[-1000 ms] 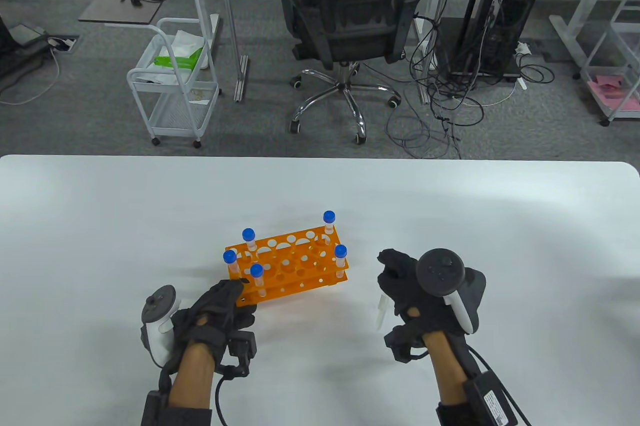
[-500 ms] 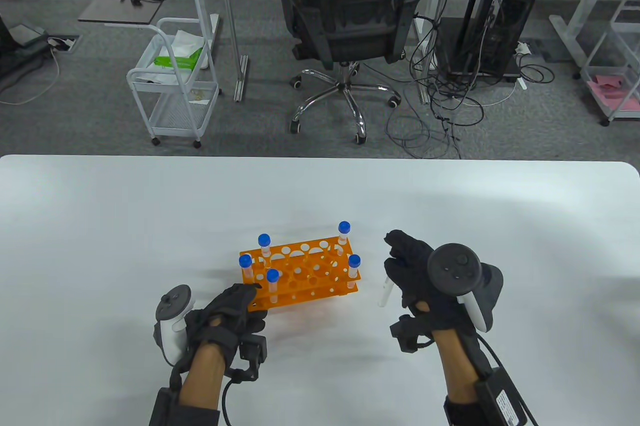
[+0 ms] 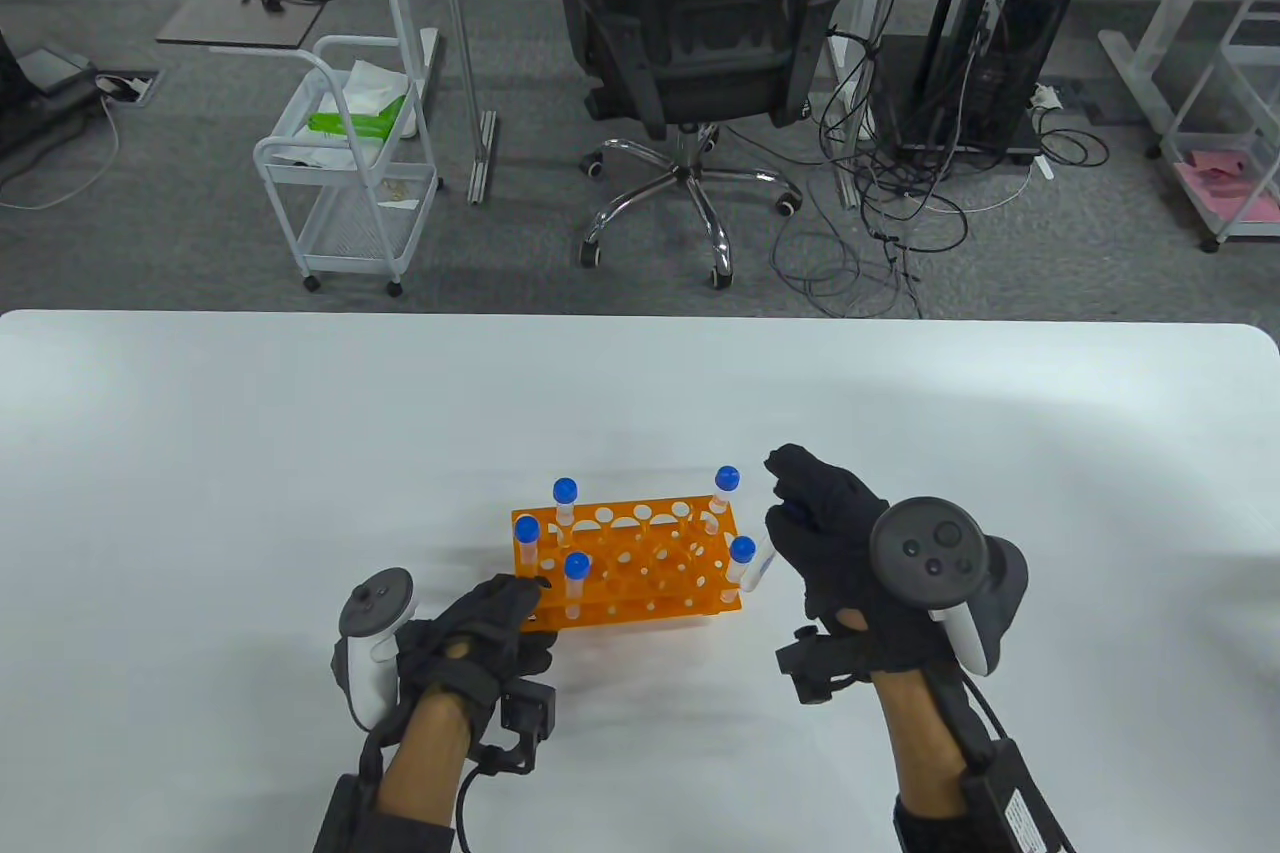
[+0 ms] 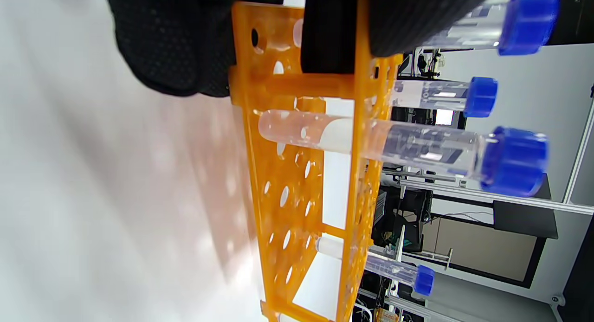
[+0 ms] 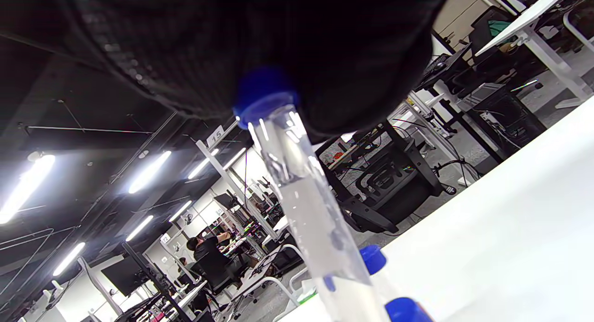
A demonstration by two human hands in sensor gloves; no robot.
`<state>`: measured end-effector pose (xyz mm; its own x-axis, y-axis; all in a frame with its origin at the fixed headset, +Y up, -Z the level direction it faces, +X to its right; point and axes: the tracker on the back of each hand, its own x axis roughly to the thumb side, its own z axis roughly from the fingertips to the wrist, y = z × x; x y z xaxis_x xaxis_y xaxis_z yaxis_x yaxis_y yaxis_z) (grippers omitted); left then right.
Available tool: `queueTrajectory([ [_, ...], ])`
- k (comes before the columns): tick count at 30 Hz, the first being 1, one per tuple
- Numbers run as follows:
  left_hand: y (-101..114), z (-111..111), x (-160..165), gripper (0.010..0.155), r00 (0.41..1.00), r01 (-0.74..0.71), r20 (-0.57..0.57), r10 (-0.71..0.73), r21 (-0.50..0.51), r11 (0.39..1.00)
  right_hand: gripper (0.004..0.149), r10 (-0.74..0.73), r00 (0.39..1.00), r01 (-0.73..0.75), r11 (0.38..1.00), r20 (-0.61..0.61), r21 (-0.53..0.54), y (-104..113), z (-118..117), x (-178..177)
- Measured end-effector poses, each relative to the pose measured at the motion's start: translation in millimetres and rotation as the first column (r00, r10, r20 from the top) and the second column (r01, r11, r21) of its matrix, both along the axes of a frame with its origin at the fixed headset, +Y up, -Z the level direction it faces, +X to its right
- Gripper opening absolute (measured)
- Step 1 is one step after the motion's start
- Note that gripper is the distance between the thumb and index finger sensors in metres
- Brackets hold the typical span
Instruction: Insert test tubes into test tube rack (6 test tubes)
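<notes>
The left hand (image 3: 490, 618) grips the near left corner of the orange rack (image 3: 640, 565), which stands on the white table (image 3: 200, 453) with five blue-capped tubes (image 3: 575, 578) upright in it. Just right of the rack, the right hand (image 3: 835, 543) pinches a sixth tube (image 5: 306, 206) by its cap.

Bright, even overhead light — soft shadows, wrist views blurred close-up.

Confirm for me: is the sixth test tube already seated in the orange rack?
No, the right hand holds it beside the rack.
</notes>
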<state>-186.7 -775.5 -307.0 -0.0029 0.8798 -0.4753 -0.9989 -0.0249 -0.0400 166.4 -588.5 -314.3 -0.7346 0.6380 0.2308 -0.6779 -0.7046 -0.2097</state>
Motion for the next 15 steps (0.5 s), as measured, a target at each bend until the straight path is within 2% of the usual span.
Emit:
queueTrajectory([
  [7, 2, 1, 10, 0.042, 0.999, 0.011, 0.045, -0.011, 0.010, 1.000, 0.056, 0.042, 0.999, -0.042, 0.999, -0.016, 0.013, -3, 2, -12],
  [15, 4, 1, 16, 0.042, 0.997, 0.019, 0.078, -0.021, 0.022, 1.000, 0.057, 0.112, 0.994, -0.112, 0.994, -0.017, -0.010, -18, -6, -18],
])
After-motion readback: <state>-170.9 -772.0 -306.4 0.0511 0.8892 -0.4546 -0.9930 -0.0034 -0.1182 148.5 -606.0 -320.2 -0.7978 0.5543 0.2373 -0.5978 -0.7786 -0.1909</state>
